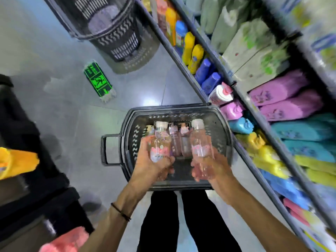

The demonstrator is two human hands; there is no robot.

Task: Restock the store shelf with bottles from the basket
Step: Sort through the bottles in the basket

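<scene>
A dark plastic basket [216, 120] stands on the floor in front of my legs. My left hand [151, 164] grips a clear pink bottle [160, 142] with a white cap, held above the basket. My right hand [212, 166] grips a second clear pink bottle [200, 140] beside it. Several more bottles [179, 140] stand in the basket behind them. The store shelf [241, 99] runs diagonally along the right, packed with coloured bottles and packs.
A taller dark basket [116, 37] stands on the floor at the upper left. A green exit sign sticker [99, 80] lies on the grey tile floor. Dark shelving with an orange item [16, 163] is on my left.
</scene>
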